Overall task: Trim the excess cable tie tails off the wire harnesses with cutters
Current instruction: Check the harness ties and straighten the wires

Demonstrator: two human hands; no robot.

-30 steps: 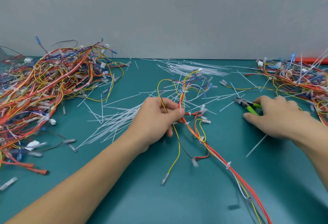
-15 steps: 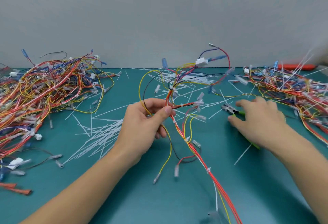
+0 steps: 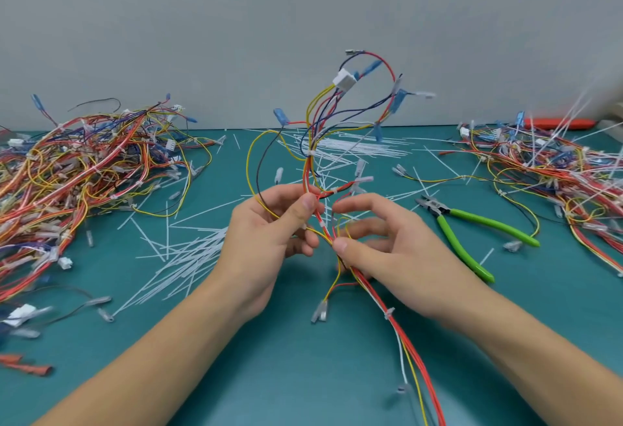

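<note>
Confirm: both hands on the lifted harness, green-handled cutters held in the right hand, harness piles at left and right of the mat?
Not quite. The head view shows the green-handled cutters lying on the mat, apart from the right hand. That hand and the left hand both hold the lifted harness. The piles at left and right are as you say.

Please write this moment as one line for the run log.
left hand: pinches wire harness | right hand: pinches same harness lower | cutters: lying on table, unheld
</note>
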